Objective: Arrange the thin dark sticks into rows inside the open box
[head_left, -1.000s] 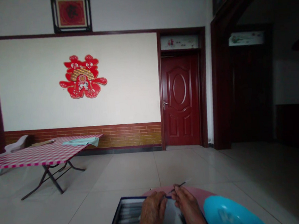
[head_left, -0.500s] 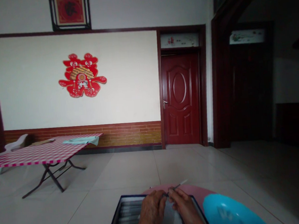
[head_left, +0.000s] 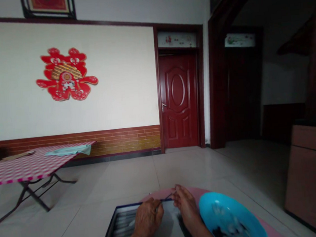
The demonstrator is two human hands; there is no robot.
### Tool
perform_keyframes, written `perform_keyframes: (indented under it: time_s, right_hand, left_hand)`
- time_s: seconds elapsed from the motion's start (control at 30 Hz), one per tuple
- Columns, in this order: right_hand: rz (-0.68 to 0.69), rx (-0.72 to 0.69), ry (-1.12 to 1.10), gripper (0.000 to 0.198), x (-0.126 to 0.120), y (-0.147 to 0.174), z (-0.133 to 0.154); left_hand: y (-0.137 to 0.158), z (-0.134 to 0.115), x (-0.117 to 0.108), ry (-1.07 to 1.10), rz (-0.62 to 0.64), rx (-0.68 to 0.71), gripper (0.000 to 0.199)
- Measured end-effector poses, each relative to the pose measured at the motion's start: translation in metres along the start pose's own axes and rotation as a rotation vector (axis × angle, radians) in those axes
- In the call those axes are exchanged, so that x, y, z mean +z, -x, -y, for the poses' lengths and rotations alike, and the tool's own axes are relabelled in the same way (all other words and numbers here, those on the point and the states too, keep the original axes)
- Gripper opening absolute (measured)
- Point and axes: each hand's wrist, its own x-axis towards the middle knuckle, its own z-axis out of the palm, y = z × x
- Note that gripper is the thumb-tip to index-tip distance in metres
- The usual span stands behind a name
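Low in the head view, my left hand (head_left: 148, 217) is closed with its fingertips on one end of a thin dark rod (head_left: 168, 196). At the rod's other end, my right hand (head_left: 185, 205) pinches it between thumb and fingers. Both hands are over a shallow tray (head_left: 107, 231) with a dark blue rim. Several long grey, pen-like sticks (head_left: 122, 228) lie side by side in its left part. Beside my right forearm, a dark strip of items (head_left: 186, 231) lies along the tray's right side. The rod's exact kind is too small to tell.
A blue basin (head_left: 206, 206) with blurred dark and whitish small pieces stands right of the tray, on a pink round surface (head_left: 194, 191). A folding table (head_left: 26, 165) with a checked cover is at the left. A brown cabinet (head_left: 312, 178) stands at the right.
The view has turned to the right, bringing the cabinet and more of the basin's contents into sight. My hands have moved slightly apart, with the rod between them.
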Motion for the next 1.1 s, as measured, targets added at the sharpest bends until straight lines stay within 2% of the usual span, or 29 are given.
perform_keyframes:
  time_s: [0.07,0.2,0.3,0.43,0.53,0.7,0.83,0.9,0.97,1.1]
  right_hand:
    - [-0.022,0.048,-0.078,0.041,0.001,0.001,0.001]
    - [0.006,0.095,-0.150,0.044,0.005,0.005,-0.002]
    - [0.014,0.047,-0.115,0.040,0.009,0.009,-0.002]
    - [0.058,-0.060,0.082,0.031,0.012,0.012,-0.003]
    - [0.107,-0.127,0.254,0.026,0.014,0.013,-0.011]
    - [0.189,-0.385,0.506,0.021,0.019,0.015,-0.025]
    - [0.198,-0.449,0.648,0.026,0.021,0.014,-0.009]
    - [0.196,-0.420,0.741,0.028,0.014,0.008,0.010]
    - [0.210,-0.368,0.828,0.027,-0.003,-0.001,0.032]
    - [0.202,-0.297,0.933,0.023,-0.063,-0.018,0.064]
  left_hand:
    - [0.000,0.007,0.008,0.005,-0.050,0.043,0.031]
    - [-0.001,0.021,0.030,0.082,-0.291,0.173,0.033]
    - [0.000,0.023,0.037,0.156,-0.321,0.225,0.032]
    - [0.001,0.020,0.038,0.198,-0.326,0.289,0.032]
    - [0.000,0.022,0.040,0.200,-0.320,0.288,0.032]
    - [-0.001,0.033,0.042,0.178,-0.363,0.258,0.031]
    - [-0.002,0.036,0.038,0.163,-0.397,0.249,0.030]
    - [-0.003,0.034,0.036,0.157,-0.410,0.243,0.030]
    - [-0.004,0.031,0.035,0.154,-0.410,0.239,0.030]
    - [-0.004,0.027,0.036,0.143,-0.433,0.245,0.030]
